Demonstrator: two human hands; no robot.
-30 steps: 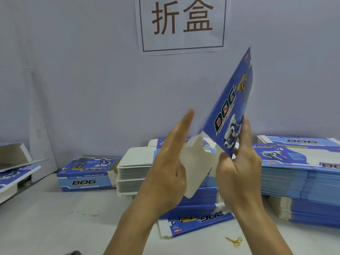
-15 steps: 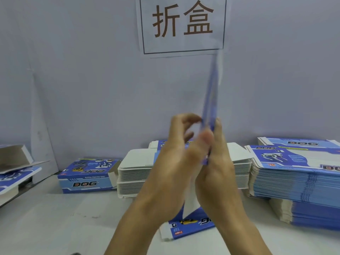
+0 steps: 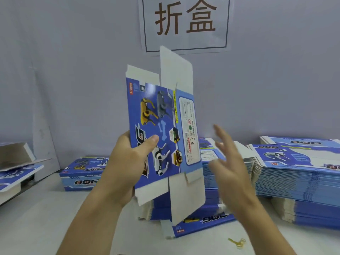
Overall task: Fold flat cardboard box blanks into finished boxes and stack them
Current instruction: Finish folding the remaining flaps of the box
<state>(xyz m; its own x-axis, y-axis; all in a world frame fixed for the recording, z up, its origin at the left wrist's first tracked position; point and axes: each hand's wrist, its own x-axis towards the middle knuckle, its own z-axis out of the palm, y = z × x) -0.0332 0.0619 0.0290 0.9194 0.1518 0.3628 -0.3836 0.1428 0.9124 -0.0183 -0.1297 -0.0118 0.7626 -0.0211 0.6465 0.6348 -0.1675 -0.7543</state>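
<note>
Half a second back we saw both hands pinched together on an edge-on blank; now the box blank (image 3: pixel 161 129) has swung round to face us, printed side out, and the right hand has let go. Our left hand (image 3: pixel 128 162) grips the blank's left edge — thumb across the blue printed panel, fingers curled behind — and holds it upright in mid-air, above the counter (image 3: pixel 46 218). White flaps stick out at the top and bottom, and a narrower side panel with warning text angles off to the right.

Our right hand (image 3: pixel 230 162) hovers just beside the blank's right edge — fingers spread and loose, holding nothing, blurred with motion.

Behind the blank we see a stack of flat blanks (image 3: pixel 211 190) on the counter, and a taller stack (image 3: pixel 298 177) off to the right. One finished box (image 3: pixel 81 173) lies at the back left, near the wall. A paper sign (image 3: pixel 185 24) with two large characters hangs on the wall above. A small yellow rubber band (image 3: pixel 237 242) lies on the counter near our right forearm.
</note>
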